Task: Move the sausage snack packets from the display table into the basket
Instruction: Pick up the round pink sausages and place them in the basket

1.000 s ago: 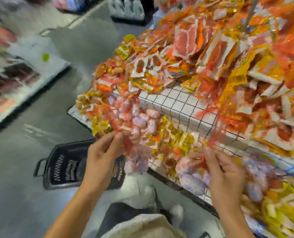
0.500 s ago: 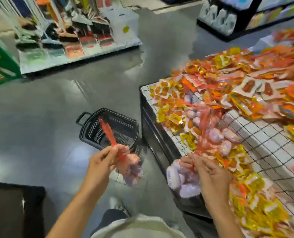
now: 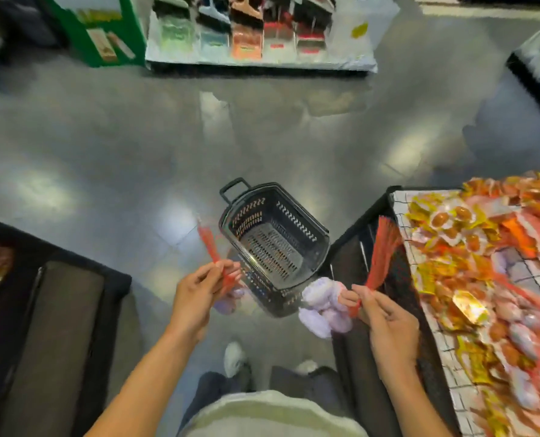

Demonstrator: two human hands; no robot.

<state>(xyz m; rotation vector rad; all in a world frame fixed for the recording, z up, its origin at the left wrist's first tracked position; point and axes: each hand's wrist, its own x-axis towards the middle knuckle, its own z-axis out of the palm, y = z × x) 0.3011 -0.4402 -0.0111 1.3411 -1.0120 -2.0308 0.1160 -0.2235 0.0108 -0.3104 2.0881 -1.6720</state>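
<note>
A black plastic basket (image 3: 306, 222) stands on the grey floor, and nothing shows inside it. My left hand (image 3: 199, 294) pinches the red net neck of one sausage snack packet (image 3: 227, 302), which hangs just left of the basket's near rim, mostly hidden behind my fingers. My right hand (image 3: 385, 320) pinches the red net top of a second packet (image 3: 323, 307) of pale purple-wrapped pieces, held over the basket's near right corner. The display table (image 3: 426, 313) on the right is heaped with orange, yellow and red snack packets (image 3: 495, 266).
A dark low display (image 3: 57, 326) sits at my left. Shelving with hanging goods (image 3: 256, 36) runs across the far side of the aisle. Another shelf corner (image 3: 539, 64) shows at the upper right. My shoes (image 3: 235, 357) stand just behind the basket.
Both hands have lifted netted packets off the table and carried them left toward the basket. My view has swung from the table to the floor and basket.
</note>
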